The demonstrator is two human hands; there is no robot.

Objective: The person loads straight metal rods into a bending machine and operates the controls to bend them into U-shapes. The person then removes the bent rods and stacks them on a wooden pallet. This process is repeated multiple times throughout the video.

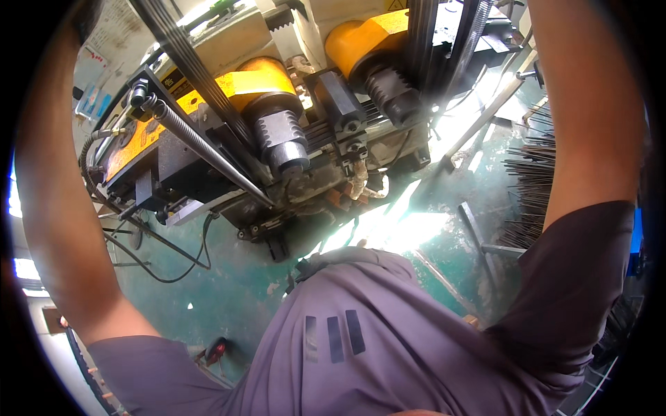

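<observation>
In the head view, the left arm (pixel 59 187) and right arm (pixel 590 118) rise either side of the yellow machine (pixel 260 80) ahead. Both hands are out of sight; I cannot tell whether fingers grip. I'd keep the loose shirt (pixel 388 360) clear of its toothed blocks (pixel 277 130).

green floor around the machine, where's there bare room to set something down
Bare green floor shows between the looped black cable and the purple-grey shirt, and more, sunlit, between the machine and the metal frame on the right. It is crowded at the far right, where thin rods bunch together, and along the machine's front.
</observation>
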